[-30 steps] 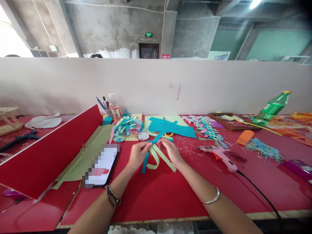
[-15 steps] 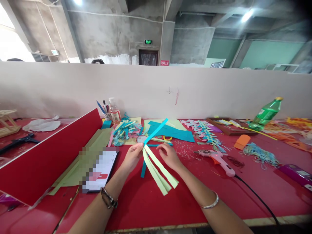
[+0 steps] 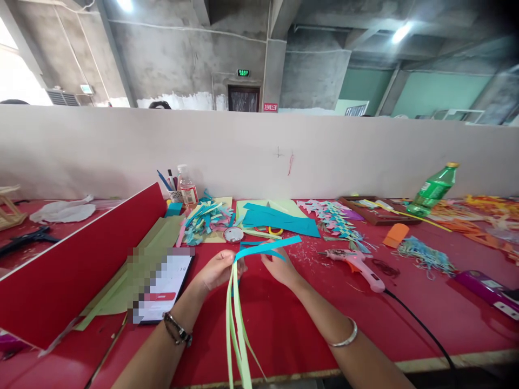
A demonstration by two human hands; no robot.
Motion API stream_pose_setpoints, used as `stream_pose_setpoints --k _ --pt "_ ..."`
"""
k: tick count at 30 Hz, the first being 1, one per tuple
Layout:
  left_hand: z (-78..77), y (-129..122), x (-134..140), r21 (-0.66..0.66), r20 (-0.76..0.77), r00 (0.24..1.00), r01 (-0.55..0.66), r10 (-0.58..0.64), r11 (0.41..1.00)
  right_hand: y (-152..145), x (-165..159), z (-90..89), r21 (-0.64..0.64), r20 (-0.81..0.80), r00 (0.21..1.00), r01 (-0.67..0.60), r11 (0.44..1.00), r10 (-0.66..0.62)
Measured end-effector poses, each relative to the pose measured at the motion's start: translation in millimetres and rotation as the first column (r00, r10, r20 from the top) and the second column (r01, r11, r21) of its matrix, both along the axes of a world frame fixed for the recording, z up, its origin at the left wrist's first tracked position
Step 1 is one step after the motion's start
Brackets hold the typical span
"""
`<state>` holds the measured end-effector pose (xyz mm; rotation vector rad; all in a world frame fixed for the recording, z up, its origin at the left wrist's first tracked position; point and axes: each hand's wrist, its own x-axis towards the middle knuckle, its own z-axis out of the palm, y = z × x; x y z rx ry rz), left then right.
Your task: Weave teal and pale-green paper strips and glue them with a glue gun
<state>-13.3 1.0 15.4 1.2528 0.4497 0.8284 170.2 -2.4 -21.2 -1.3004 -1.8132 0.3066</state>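
Pale green strips that fanned out to the right half a second ago now hang straight down, and the blue strips they join have swung from pointing up to lying almost level, reaching over to the right hand. From the left, a red board leans upright on the tabletop, with green paper beside it and a phone next to that. Just right of the phone, the left hand has its grip clamped on the joined ends, thumb on top; the green strips drop below this grip and the blue ones extend rightward from it. Behind lie a heap of paper scraps and a small round dish. The right hand's curled fingers are at the blue strips; whether its grip is closed on them, I cannot tell. Further right are a pink glue gun, an orange piece and a tilted green bottle.
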Motion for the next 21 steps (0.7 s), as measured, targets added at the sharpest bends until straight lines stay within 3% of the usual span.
stream_pose_setpoints --k 8,13,21 --pt "-8.0 -0.9 -1.0 0.014 -0.008 0.983 0.184 -0.183 0.983 12.3 1.6 -4.6 -0.011 0.231 0.971 0.068 0.998 -0.063" --pt "-6.5 -0.4 1.2 -0.016 0.034 0.988 0.154 -0.153 0.988 36.2 -4.5 -2.2 -0.030 0.380 0.911 0.182 0.983 -0.158" --pt "-10.1 4.1 4.8 -0.119 0.071 0.997 0.037 -0.029 0.992 71.1 8.5 -1.7 -0.054 0.496 0.802 0.410 0.911 -0.332"
